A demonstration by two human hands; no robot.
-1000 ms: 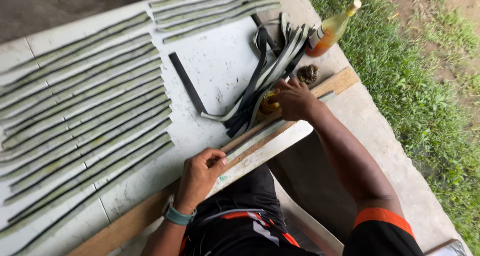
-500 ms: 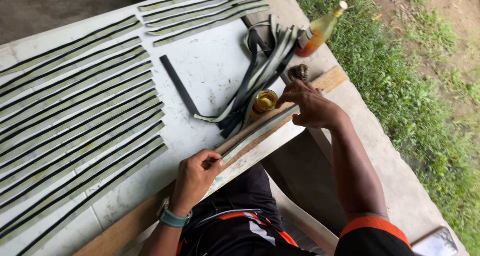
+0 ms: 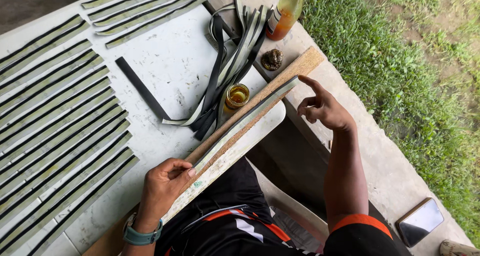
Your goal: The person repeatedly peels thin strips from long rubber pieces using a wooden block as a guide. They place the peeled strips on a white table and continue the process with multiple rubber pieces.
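A long pale-green strip lies along a brown wooden board at the table's near edge. My left hand pinches the strip's near end between thumb and fingers. My right hand hovers just past the strip's far end, index finger stretched out, other fingers curled, holding nothing. A small open glass jar of amber liquid stands beside the board.
Many finished strips lie in rows on the white table. A loose bundle of dark and pale strips, an orange bottle and a brown lump sit at the far edge. A phone lies on the concrete.
My right hand has slid along the strip from near the jar to beyond its far end and lifted off. The left hand stays on the near end.
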